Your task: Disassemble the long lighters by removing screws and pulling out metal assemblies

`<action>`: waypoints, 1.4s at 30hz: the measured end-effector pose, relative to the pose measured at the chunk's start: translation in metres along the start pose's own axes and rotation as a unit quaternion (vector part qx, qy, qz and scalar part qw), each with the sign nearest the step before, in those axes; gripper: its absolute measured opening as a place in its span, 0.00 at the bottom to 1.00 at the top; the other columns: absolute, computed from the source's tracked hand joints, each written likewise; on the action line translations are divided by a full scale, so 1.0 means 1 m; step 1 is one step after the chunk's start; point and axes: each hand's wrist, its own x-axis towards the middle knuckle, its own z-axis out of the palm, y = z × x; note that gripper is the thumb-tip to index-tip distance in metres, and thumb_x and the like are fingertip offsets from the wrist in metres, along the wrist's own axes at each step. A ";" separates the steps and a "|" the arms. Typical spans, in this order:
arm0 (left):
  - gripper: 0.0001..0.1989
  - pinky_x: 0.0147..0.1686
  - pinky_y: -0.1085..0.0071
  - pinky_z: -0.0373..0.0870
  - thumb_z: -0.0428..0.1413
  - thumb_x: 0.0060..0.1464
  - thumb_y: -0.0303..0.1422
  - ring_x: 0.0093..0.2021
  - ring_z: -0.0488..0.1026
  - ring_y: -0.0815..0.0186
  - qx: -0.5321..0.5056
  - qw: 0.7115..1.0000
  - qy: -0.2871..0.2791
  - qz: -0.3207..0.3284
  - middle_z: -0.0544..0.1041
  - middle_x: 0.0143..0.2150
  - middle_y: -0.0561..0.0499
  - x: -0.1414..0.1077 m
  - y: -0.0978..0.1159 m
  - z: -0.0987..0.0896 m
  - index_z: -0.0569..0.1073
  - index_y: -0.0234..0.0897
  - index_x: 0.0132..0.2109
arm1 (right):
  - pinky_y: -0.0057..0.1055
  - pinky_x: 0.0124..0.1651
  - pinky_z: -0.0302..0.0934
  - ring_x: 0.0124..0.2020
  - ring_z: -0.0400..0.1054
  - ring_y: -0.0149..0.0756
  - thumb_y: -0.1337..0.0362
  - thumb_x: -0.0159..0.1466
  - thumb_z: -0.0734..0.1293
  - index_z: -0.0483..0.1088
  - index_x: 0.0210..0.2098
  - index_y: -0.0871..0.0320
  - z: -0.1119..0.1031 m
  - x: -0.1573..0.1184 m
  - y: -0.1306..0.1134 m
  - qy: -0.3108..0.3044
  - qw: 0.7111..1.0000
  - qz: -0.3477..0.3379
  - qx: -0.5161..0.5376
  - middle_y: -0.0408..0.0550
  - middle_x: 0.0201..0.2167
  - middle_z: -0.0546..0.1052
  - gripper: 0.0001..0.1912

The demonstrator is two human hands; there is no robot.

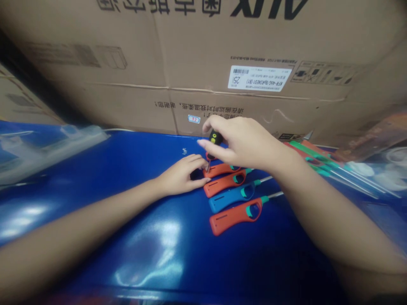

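Observation:
My right hand (pixel 238 140) is closed around a small screwdriver (pixel 215 137) with a black and yellow handle. Its thin shaft points down at the butt end of an orange gas lighter (pixel 219 170). On that same end, the thumb and fingertips of my left hand (pixel 182 176) grip the lighter from the left. Nearer to me lie another orange lighter (pixel 219 186), a blue lighter (pixel 227 200) and a further orange lighter (pixel 227 220), side by side with their metal tubes to the right. Part of another red-orange body shows beneath my right hand, mostly hidden.
A large cardboard box (pixel 127 93) stands along the back of the blue table (pixel 133 228). Several green and orange lighters (pixel 313 156) are piled at the right, beside blurred plastic bags. Clear plastic wrapping (pixel 57 148) lies at the left. Tiny metal pieces (pixel 185 151) sit near the box.

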 end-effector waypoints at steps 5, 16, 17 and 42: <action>0.10 0.47 0.60 0.70 0.57 0.62 0.39 0.46 0.72 0.58 -0.006 1.000 -0.002 0.000 0.75 0.44 0.46 0.000 0.001 -0.001 0.72 0.37 0.45 | 0.34 0.36 0.55 0.34 0.70 0.42 0.60 0.65 0.58 0.65 0.57 0.64 0.000 0.000 0.002 0.005 1.000 -0.007 0.006 0.53 0.38 0.78 0.24; 0.11 0.49 0.59 0.70 0.58 0.61 0.39 0.46 0.73 0.57 -0.001 1.000 0.003 -0.001 0.76 0.45 0.45 0.000 0.000 0.000 0.72 0.37 0.46 | 0.32 0.33 0.50 0.30 0.67 0.39 0.57 0.66 0.58 0.64 0.52 0.61 0.001 -0.001 0.003 -0.002 1.000 -0.023 -0.015 0.51 0.35 0.77 0.19; 0.11 0.49 0.59 0.70 0.58 0.62 0.39 0.46 0.73 0.57 -0.001 1.000 0.000 -0.003 0.76 0.45 0.45 0.000 0.000 0.000 0.72 0.37 0.46 | 0.32 0.33 0.50 0.29 0.66 0.38 0.57 0.66 0.58 0.64 0.52 0.61 0.001 -0.001 0.003 0.000 0.999 -0.027 -0.016 0.51 0.35 0.77 0.19; 0.07 0.46 0.65 0.68 0.55 0.64 0.36 0.43 0.71 0.62 0.005 1.000 0.004 -0.016 0.75 0.41 0.48 0.001 0.009 -0.002 0.71 0.37 0.43 | 0.31 0.30 0.53 0.28 0.63 0.34 0.64 0.66 0.60 0.69 0.36 0.58 0.029 0.006 0.026 -0.250 0.967 0.034 0.044 0.51 0.35 0.76 0.08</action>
